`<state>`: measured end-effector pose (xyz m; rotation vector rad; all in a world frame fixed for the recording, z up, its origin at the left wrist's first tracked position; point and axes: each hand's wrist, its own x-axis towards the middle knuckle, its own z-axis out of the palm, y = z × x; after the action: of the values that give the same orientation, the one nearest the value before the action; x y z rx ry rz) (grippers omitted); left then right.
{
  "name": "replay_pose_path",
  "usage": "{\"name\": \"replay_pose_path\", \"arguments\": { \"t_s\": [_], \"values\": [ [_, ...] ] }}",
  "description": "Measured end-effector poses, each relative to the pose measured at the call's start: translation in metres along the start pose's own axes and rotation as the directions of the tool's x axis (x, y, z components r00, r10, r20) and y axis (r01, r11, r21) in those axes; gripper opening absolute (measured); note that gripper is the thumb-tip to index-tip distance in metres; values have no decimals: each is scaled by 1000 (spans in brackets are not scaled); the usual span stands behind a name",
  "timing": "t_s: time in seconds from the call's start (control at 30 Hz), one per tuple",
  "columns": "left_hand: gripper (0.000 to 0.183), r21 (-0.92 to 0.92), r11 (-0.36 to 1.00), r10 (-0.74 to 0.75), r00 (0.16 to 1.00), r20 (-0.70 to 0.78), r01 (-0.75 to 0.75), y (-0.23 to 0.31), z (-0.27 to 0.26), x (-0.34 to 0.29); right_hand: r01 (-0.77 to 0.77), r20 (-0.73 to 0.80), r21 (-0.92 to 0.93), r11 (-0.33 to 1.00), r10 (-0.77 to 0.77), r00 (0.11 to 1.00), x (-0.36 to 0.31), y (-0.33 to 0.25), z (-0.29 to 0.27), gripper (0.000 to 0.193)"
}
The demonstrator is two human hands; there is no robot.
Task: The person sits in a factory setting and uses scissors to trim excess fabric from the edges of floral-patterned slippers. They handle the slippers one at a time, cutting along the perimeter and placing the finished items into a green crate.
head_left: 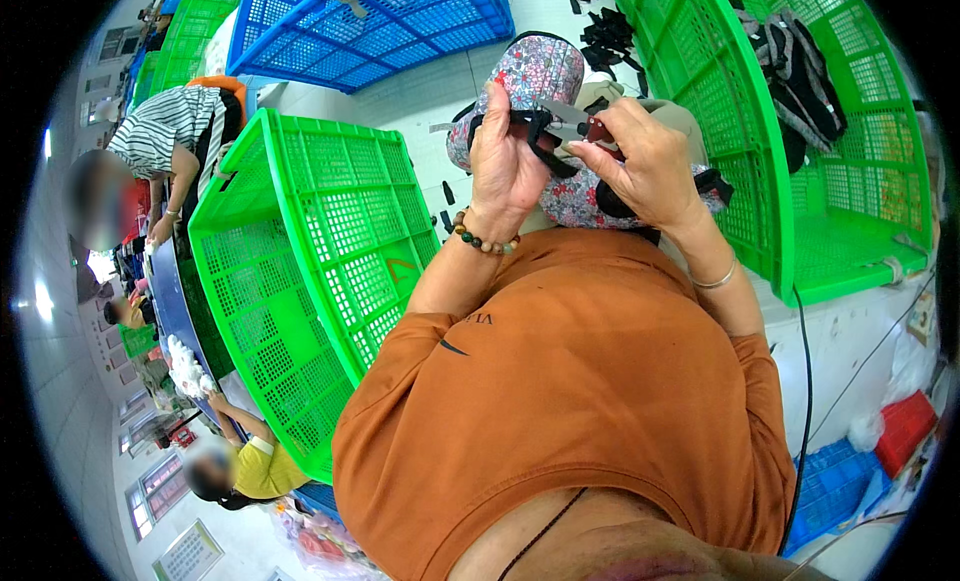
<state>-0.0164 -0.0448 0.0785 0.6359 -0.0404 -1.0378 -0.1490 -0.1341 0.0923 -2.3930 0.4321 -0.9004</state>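
Observation:
On my lap lies a grey-and-pink floral fabric piece (545,69) with black edging, rounded and padded like a small bag. My left hand (503,166), palm turned up, grips a black strap (548,153) at the piece's near side, the thumb pointing away from me. My right hand (645,161) pinches a small cutting tool (598,133) with a dark red handle. Its silver blade points left, toward the strap. Whether it is a knife or scissors I cannot tell. More floral fabric (590,199) shows below my hands, partly hidden by them.
A green crate (345,231) stands close on my left. Another green crate (740,131) on my right holds dark grey-and-black pieces (800,76). Ahead are a blue crate (380,36) and black scraps (610,41) on the floor. Two people work at a table on the left.

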Motion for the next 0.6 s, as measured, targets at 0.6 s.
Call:
{"name": "replay_pose_path", "arguments": {
  "t_s": [0.6],
  "values": [
    [43,5,1000,-9,981,194,8,6,0,-5,100,33,31,994,-101,994,5,1,4,32]
  ]
}}
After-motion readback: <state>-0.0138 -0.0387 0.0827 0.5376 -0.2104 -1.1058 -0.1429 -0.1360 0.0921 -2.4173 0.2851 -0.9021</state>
